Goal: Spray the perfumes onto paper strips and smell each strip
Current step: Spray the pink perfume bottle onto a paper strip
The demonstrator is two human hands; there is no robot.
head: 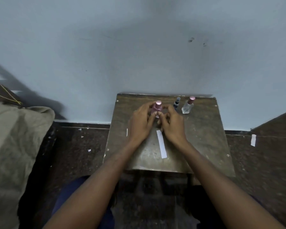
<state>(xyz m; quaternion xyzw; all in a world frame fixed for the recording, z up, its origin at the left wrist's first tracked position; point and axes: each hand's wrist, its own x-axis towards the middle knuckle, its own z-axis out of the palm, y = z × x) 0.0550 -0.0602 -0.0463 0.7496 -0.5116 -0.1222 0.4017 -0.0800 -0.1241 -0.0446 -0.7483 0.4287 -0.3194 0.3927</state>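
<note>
Perfume bottle with the pink cap stands upright near the far edge of the table, cupped between both hands: the left hand grasping its body, the right hand closing in on its other side. Just below lies a white paper strip; a dark slim bottle and a clear bottle wait to the right. Judging by this, the cap must come off next, before any spraying

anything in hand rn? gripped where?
Both hands, left hand and right hand, grip the pink-capped pink perfume bottle around its body; the cap is untouched.
</note>
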